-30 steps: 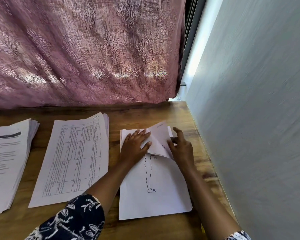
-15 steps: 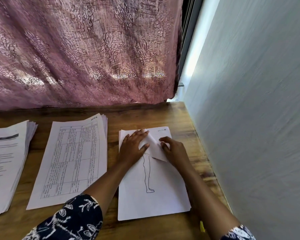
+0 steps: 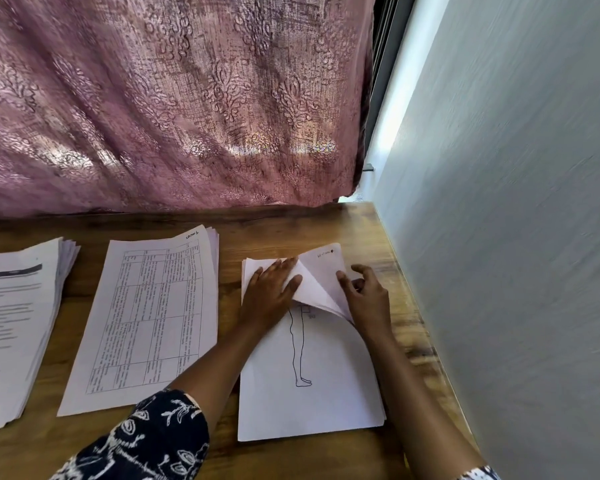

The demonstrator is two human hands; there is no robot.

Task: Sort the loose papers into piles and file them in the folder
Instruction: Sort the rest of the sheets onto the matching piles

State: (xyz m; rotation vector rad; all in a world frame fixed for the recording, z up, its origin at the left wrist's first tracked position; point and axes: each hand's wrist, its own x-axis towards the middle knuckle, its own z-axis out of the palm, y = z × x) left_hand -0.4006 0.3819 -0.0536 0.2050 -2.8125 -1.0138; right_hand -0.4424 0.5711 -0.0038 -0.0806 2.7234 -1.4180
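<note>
Paper sits sorted: left pile (image 3: 11, 323) and middle pile (image 3: 146, 317) lie untouched on the desk (image 3: 291, 230). Left hand (image 3: 274, 292), flat and spread, pins folded-back corners of the right pile (image 3: 309, 403); right hand (image 3: 364, 296), fingers curled, lifts sheet edges. Best to peel singly, pressing firmly.

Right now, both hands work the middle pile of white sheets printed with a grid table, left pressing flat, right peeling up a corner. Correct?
Wrong pile. The head view shows both on the right-hand pile of white sheets with a leg outline drawing, not the middle grid-table pile. The left hand presses flat, the right hand peels up a corner.
</note>
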